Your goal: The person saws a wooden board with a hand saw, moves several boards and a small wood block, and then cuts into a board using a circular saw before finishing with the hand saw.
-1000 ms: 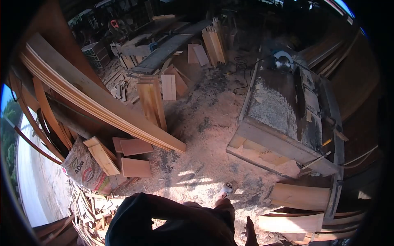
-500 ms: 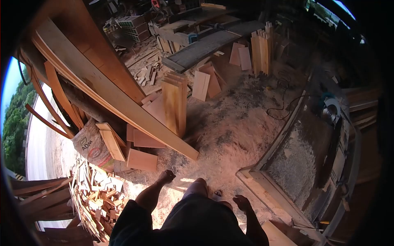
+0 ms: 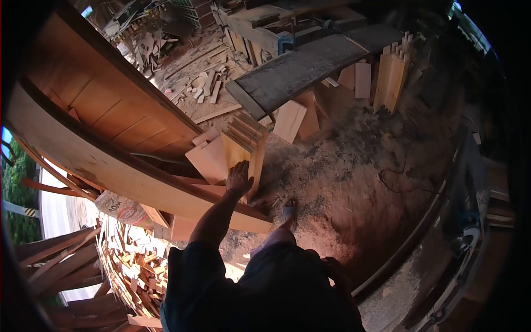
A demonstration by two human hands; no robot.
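My left hand [image 3: 239, 178] is stretched forward with its fingers spread, in front of or against an upright stack of boards [image 3: 255, 157]; whether it touches them is hard to tell. It holds nothing. Beside it, a long curved plank [image 3: 138, 185] slopes down from the left and ends below the stack. Pinkish panels [image 3: 208, 160] lean just left of the boards. My right hand [image 3: 333, 269] hangs low by my right side, dark and partly hidden, so its fingers cannot be made out.
A dark workbench [image 3: 304, 63] stands ahead, with leaning panels [image 3: 289, 120] and another upright board bundle [image 3: 391, 80] near it. Wood offcuts [image 3: 138, 271] are heaped at lower left. A circular saw [image 3: 470, 235] sits at right. A cable [image 3: 398, 185] lies on the dusty floor.
My left hand has risen forward from my side to the upright boards, its fingers now spread. My body has moved nearer to them, one foot is ahead, and the view has turned.
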